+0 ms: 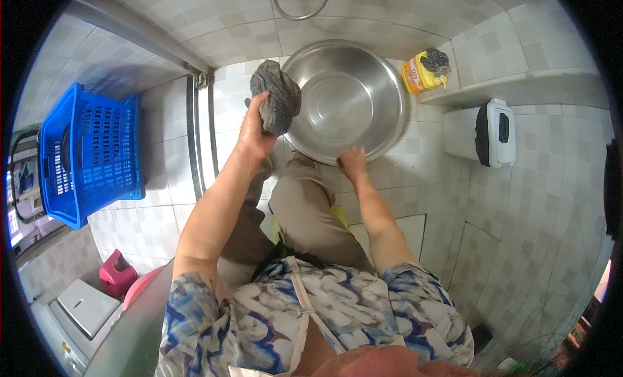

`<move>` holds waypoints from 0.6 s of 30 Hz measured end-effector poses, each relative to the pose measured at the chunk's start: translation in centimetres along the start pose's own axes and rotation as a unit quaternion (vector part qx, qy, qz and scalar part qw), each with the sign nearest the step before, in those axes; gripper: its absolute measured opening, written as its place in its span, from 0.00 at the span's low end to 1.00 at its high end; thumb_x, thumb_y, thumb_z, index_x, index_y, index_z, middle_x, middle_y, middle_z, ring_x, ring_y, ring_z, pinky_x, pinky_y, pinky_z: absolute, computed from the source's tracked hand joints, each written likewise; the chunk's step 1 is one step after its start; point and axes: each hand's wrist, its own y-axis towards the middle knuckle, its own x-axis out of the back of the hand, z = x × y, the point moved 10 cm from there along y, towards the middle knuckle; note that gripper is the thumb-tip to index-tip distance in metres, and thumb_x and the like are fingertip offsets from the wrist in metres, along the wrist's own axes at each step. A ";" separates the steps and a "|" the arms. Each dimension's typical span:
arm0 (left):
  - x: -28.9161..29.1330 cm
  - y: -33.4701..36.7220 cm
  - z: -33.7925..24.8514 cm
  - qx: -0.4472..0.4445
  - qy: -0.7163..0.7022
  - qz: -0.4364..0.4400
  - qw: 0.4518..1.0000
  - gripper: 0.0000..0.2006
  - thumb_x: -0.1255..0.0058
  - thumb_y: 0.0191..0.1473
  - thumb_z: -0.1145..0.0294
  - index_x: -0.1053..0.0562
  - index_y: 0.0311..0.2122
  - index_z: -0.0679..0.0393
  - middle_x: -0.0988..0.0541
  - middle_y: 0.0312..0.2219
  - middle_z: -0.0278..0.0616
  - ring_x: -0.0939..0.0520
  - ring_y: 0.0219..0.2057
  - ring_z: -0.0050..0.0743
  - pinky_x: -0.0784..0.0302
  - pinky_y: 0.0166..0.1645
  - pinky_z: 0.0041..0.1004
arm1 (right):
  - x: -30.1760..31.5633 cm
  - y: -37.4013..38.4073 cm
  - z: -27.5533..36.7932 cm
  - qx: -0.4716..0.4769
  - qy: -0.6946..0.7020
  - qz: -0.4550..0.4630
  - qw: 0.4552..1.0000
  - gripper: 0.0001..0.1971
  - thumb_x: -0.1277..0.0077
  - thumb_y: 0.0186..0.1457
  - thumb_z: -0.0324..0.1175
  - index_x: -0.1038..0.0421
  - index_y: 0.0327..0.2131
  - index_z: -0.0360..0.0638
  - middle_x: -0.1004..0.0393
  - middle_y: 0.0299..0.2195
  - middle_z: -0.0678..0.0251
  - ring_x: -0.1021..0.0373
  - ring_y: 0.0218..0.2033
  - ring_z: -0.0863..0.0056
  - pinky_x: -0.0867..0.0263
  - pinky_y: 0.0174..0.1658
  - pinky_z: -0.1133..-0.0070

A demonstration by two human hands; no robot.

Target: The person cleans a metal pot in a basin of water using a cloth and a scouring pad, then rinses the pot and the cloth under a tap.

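A bunched dark grey cloth [276, 94] is gripped in my left hand [255, 135], raised beside the left rim of a wide round metal basin [397, 111]. The thumb lies along the cloth's near side, and the other fingers are hidden behind it. On the basin's near edge rests my right hand [352, 163], its fingers curled at the rim. The basin stands on the tiled floor just beyond my knees, and its shiny inside holds no cloth.
Right of the basin stands a yellow pump bottle [415, 78] with a grey scourer [436, 60] on top. A white lidded bin [505, 133] is further right. At left are a blue plastic basket [107, 153] and a pink plastic item [117, 273]. A shower hose [300, 16] hangs beyond.
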 end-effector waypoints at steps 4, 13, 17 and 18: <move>-1.8 -0.7 -0.5 -0.018 0.024 -0.005 1.000 0.28 0.49 0.47 0.50 0.34 0.50 0.54 0.27 0.44 0.39 0.27 0.43 0.32 0.33 0.48 0.32 | 1.1 -0.9 -3.9 -0.122 0.007 -0.095 0.988 0.26 0.37 0.36 0.41 0.32 0.43 0.55 0.29 0.39 0.67 0.40 0.51 0.65 0.48 0.54 0.54; -2.9 0.4 -0.3 -0.080 0.141 0.016 0.987 0.32 0.49 0.50 0.47 0.38 0.51 0.66 0.28 0.44 0.44 0.27 0.44 0.32 0.32 0.48 0.31 | 12.4 -1.6 -3.2 -0.093 0.748 -0.037 0.656 0.31 0.57 0.56 0.52 0.47 0.55 0.40 0.36 0.47 0.53 0.27 0.34 0.61 0.28 0.31 0.72; -4.7 -0.1 -0.6 -0.139 0.184 0.031 0.973 0.26 0.51 0.54 0.56 0.36 0.51 0.64 0.27 0.43 0.42 0.27 0.43 0.28 0.33 0.48 0.26 | 25.4 -4.7 3.3 0.018 0.787 -0.005 0.616 0.31 0.58 0.57 0.48 0.54 0.56 0.39 0.35 0.45 0.51 0.27 0.32 0.61 0.28 0.32 0.72; -6.5 -0.6 -0.8 -0.178 0.215 0.059 0.959 0.23 0.52 0.55 0.58 0.35 0.51 0.63 0.26 0.42 0.42 0.27 0.43 0.27 0.34 0.48 0.25 | 27.2 -5.1 4.4 0.056 0.788 0.004 0.613 0.29 0.57 0.57 0.44 0.52 0.55 0.39 0.35 0.44 0.52 0.26 0.31 0.62 0.28 0.31 0.73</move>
